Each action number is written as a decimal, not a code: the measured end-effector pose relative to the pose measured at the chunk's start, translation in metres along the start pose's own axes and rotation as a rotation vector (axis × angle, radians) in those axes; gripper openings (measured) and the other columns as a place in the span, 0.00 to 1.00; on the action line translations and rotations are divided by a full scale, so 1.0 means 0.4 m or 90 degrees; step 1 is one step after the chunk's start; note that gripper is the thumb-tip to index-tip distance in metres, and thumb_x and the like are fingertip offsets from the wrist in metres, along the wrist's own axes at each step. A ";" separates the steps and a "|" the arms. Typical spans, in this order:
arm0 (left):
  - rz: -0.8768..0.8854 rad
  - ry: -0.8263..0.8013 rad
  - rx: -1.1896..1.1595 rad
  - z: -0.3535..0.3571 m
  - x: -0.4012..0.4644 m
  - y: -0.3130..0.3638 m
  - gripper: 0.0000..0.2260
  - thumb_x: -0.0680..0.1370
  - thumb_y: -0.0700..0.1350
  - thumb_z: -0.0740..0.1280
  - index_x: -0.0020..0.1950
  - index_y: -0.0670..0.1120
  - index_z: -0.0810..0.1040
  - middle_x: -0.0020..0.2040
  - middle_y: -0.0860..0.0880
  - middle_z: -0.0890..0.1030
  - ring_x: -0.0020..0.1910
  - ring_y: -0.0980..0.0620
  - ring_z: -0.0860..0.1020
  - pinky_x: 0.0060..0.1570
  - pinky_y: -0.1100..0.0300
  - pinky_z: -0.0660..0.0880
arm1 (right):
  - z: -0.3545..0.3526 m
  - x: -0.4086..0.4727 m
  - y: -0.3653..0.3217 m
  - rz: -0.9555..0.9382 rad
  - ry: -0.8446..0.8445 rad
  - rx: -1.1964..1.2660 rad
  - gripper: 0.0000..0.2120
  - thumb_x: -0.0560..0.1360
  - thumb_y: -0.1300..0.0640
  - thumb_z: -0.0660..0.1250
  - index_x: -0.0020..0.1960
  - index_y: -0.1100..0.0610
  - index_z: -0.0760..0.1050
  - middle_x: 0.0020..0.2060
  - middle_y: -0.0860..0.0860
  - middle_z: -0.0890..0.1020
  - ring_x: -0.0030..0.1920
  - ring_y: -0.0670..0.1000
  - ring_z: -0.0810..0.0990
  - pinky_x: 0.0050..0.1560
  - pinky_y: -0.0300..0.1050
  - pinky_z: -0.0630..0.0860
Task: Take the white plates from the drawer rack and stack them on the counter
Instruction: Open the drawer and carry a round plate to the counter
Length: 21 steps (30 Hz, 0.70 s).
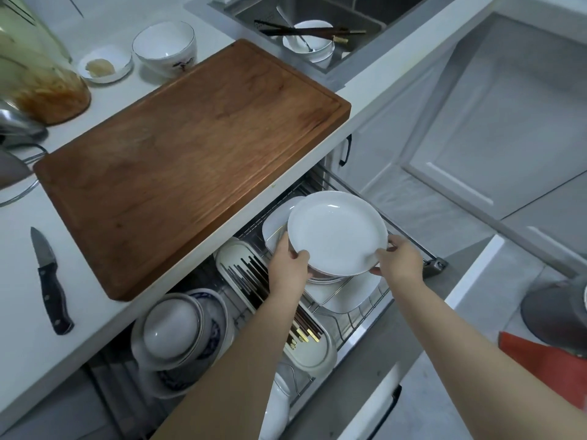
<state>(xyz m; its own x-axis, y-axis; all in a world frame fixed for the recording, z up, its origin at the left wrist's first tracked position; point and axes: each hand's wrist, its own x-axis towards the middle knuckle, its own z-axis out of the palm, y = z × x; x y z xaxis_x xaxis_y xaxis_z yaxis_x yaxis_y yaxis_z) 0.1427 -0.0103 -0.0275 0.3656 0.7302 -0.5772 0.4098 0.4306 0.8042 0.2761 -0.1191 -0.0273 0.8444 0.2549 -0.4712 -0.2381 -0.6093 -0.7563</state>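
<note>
A round white plate (pixel 336 231) is held over the open drawer rack (pixel 355 315), and more white plates show just beneath its near rim. My left hand (pixel 289 265) grips the stack at its left edge. On the right edge my right hand (pixel 400 258) holds it, thumb on the rim. Another white plate (pixel 276 220) stands behind them in the rack, and a flat white dish (pixel 346 293) lies below. The white counter (pixel 19 312) runs along the left, above the drawer.
A wooden cutting board (pixel 190 163) covers the counter's middle; a black-handled knife (pixel 50 281) lies to its left. A chopstick tray (pixel 276 300) and stacked bowls (pixel 178 338) fill the drawer's near part. The sink (pixel 311 36) holds bowls and chopsticks. A white bowl (pixel 165 46) stands at the back.
</note>
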 end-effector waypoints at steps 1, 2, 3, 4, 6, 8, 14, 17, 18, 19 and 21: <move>-0.008 -0.018 -0.033 0.004 -0.014 0.007 0.27 0.77 0.35 0.61 0.72 0.57 0.66 0.55 0.48 0.78 0.54 0.44 0.79 0.43 0.55 0.82 | -0.015 -0.012 -0.003 0.000 0.003 0.036 0.14 0.70 0.73 0.57 0.51 0.67 0.77 0.38 0.57 0.76 0.38 0.58 0.76 0.42 0.56 0.82; -0.014 -0.033 -0.057 0.007 -0.029 0.016 0.27 0.77 0.35 0.61 0.72 0.58 0.66 0.55 0.48 0.77 0.55 0.44 0.79 0.40 0.58 0.82 | -0.031 -0.024 -0.007 0.000 0.004 0.063 0.16 0.70 0.73 0.57 0.53 0.66 0.77 0.41 0.57 0.77 0.41 0.58 0.76 0.40 0.51 0.82; -0.018 -0.048 -0.078 0.009 -0.046 0.025 0.27 0.78 0.35 0.61 0.72 0.58 0.66 0.56 0.49 0.76 0.55 0.43 0.79 0.38 0.60 0.82 | -0.047 -0.036 -0.010 0.002 0.008 0.082 0.18 0.71 0.72 0.57 0.56 0.64 0.77 0.44 0.57 0.78 0.44 0.58 0.77 0.38 0.47 0.80; -0.024 -0.065 -0.100 0.011 -0.064 0.035 0.27 0.78 0.35 0.61 0.72 0.58 0.66 0.57 0.48 0.76 0.55 0.43 0.79 0.37 0.61 0.82 | -0.065 -0.048 -0.015 0.004 0.014 0.098 0.19 0.71 0.72 0.57 0.59 0.62 0.76 0.46 0.56 0.78 0.45 0.58 0.78 0.36 0.44 0.79; -0.034 -0.101 -0.136 0.012 -0.102 0.054 0.26 0.78 0.35 0.62 0.72 0.57 0.66 0.60 0.46 0.75 0.55 0.43 0.79 0.38 0.60 0.82 | -0.102 -0.076 -0.027 0.000 0.030 0.119 0.20 0.71 0.70 0.56 0.60 0.60 0.75 0.47 0.56 0.79 0.40 0.58 0.78 0.28 0.38 0.77; -0.033 -0.127 -0.153 0.012 -0.144 0.076 0.26 0.78 0.36 0.62 0.73 0.56 0.65 0.63 0.45 0.75 0.57 0.43 0.79 0.41 0.58 0.83 | -0.141 -0.105 -0.041 -0.015 0.044 0.129 0.20 0.71 0.70 0.57 0.59 0.59 0.75 0.45 0.56 0.80 0.36 0.59 0.78 0.21 0.35 0.74; -0.028 -0.199 -0.207 0.001 -0.264 0.166 0.27 0.78 0.36 0.64 0.73 0.56 0.64 0.59 0.51 0.76 0.56 0.44 0.79 0.40 0.57 0.83 | -0.261 -0.212 -0.090 -0.006 0.059 0.274 0.18 0.73 0.70 0.59 0.61 0.62 0.74 0.49 0.56 0.80 0.41 0.56 0.80 0.34 0.43 0.79; -0.033 -0.226 -0.219 -0.006 -0.325 0.224 0.27 0.78 0.36 0.65 0.73 0.56 0.64 0.64 0.46 0.74 0.45 0.50 0.80 0.37 0.57 0.83 | -0.321 -0.277 -0.120 -0.001 0.046 0.362 0.17 0.74 0.71 0.61 0.60 0.61 0.74 0.47 0.54 0.80 0.39 0.50 0.80 0.30 0.39 0.79; -0.031 -0.235 -0.217 -0.007 -0.345 0.242 0.27 0.78 0.36 0.65 0.74 0.55 0.64 0.64 0.45 0.73 0.43 0.51 0.79 0.36 0.57 0.83 | -0.341 -0.298 -0.129 0.000 0.040 0.381 0.17 0.74 0.71 0.61 0.61 0.61 0.74 0.48 0.54 0.80 0.40 0.51 0.80 0.31 0.41 0.80; -0.026 -0.245 -0.216 -0.008 -0.364 0.260 0.27 0.78 0.36 0.65 0.74 0.55 0.64 0.64 0.45 0.74 0.43 0.51 0.79 0.36 0.57 0.83 | -0.359 -0.318 -0.138 0.000 0.035 0.398 0.17 0.74 0.70 0.62 0.62 0.61 0.73 0.51 0.55 0.80 0.41 0.53 0.80 0.36 0.44 0.80; -0.017 -0.265 -0.214 -0.008 -0.401 0.294 0.26 0.78 0.36 0.64 0.74 0.54 0.65 0.64 0.44 0.74 0.46 0.49 0.79 0.35 0.57 0.83 | -0.393 -0.356 -0.156 -0.007 0.032 0.424 0.19 0.75 0.70 0.62 0.66 0.62 0.71 0.56 0.58 0.79 0.47 0.56 0.79 0.43 0.50 0.79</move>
<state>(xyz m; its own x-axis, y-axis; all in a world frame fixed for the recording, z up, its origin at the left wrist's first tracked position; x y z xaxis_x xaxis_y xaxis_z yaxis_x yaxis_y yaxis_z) 0.1297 -0.0749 0.1602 0.6879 0.4738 -0.5498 0.1576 0.6419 0.7504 0.2463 -0.2353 0.1584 0.8657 0.2138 -0.4526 -0.4616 -0.0091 -0.8871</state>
